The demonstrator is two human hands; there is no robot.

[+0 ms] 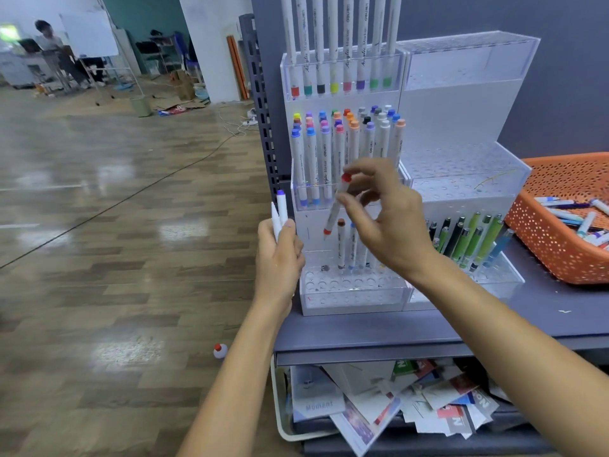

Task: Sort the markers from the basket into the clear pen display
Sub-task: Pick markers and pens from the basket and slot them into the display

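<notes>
Red-capped marker [333, 211] pinched by right fingers [352, 202], left fingers [290, 233] gripping two markers [280, 207]

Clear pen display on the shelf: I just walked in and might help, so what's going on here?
A person is filling the clear acrylic pen display. Their right grip pinches a white marker with a red cap, tilted, tip down, above the lowest tier, where a few markers stand among empty holes. Their left grip holds two more white markers, one purple-capped. The orange perforated plastic basket on the right holds more markers.
</notes>
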